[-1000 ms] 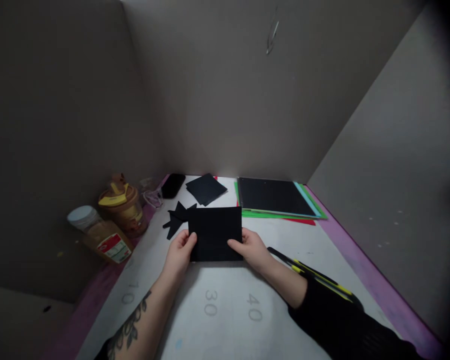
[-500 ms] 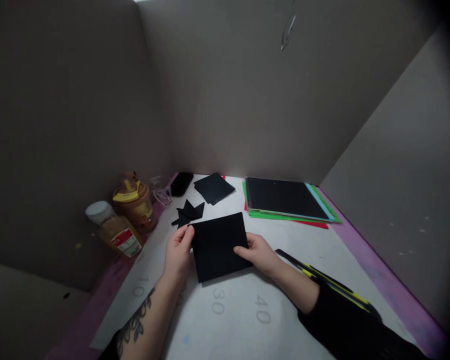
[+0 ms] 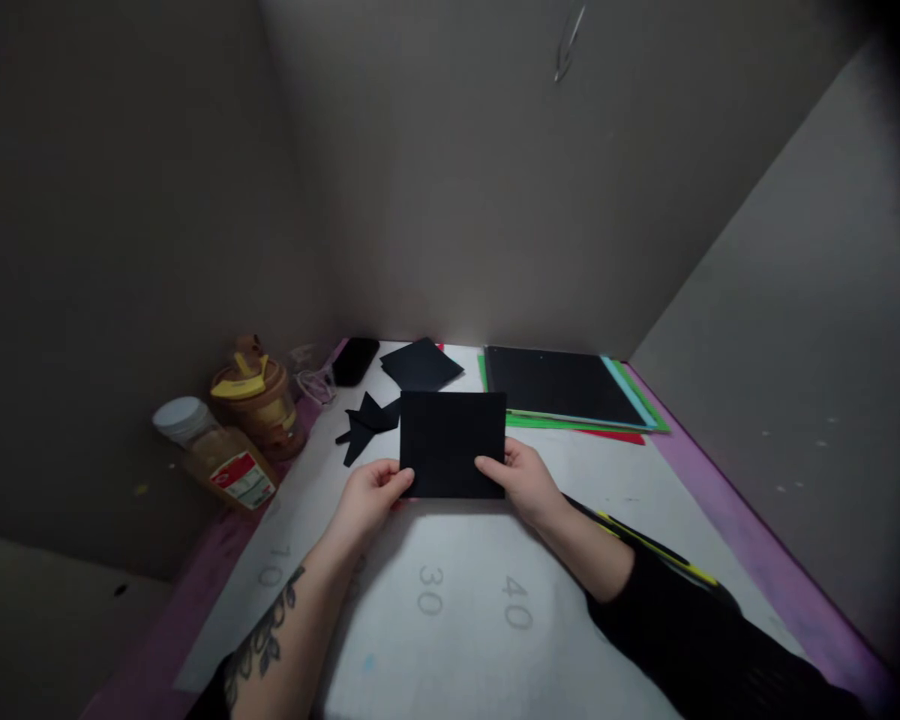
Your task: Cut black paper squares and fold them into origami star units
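Center frame | left hand [image 3: 375,495] and right hand [image 3: 529,485] are pinching black sheet [image 3: 452,440] by opposite sides, grips closed | steadying it | any shift requiring both together

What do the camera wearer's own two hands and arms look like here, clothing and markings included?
Both hands are bare, with no gloves. The left hand has a dark leafy tattoo on its forearm, and a black sleeve shows at the picture's lower edge. The right hand has a long black sleeve on its arm, ending partway down the forearm.
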A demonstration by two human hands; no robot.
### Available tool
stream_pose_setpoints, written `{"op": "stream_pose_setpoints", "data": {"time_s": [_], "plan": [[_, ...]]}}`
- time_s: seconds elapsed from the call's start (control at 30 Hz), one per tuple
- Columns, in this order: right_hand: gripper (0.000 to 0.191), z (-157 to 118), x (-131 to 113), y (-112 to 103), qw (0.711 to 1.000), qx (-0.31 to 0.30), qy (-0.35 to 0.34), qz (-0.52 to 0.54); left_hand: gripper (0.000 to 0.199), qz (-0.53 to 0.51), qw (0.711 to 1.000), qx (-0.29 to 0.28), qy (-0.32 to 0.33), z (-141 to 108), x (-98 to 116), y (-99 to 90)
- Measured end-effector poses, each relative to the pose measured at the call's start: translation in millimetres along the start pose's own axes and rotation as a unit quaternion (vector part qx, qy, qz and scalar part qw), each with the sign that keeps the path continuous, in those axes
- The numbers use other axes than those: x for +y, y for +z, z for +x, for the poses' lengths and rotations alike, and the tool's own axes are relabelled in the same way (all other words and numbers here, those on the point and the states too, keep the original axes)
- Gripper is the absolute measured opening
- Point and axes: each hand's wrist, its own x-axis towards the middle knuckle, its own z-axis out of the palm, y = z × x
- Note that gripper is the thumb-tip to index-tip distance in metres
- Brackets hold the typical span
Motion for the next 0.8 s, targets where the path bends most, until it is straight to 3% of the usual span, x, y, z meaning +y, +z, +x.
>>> {"op": "stream_pose_setpoints", "data": {"time_s": [0.3, 0.47, 0.6, 0.8], "plan": [[0.03, -4, -3, 5, 0.997, -0.058, 0.049, -0.012, 0.035, -0.126, 0.992, -0.005, 0.006, 4, -7, 1.2], [0.035, -4, -3, 5, 0.997, -0.033, 0.019, -0.063, 0.04, -0.128, 0.992, 0.022, -0.006, 6, -8, -0.5], [0.038, -5, -9, 7, 0.998, -0.054, -0.005, -0.019, 0.039, -0.126, 0.991, 0.047, 0.001, 7, -6, -2.5], [0.036, -8, -15, 7, 0.993, -0.088, 0.074, 0.04, 0.038, -0.175, 0.983, 0.058, -0.013, 6, -3, -7.3]]}}
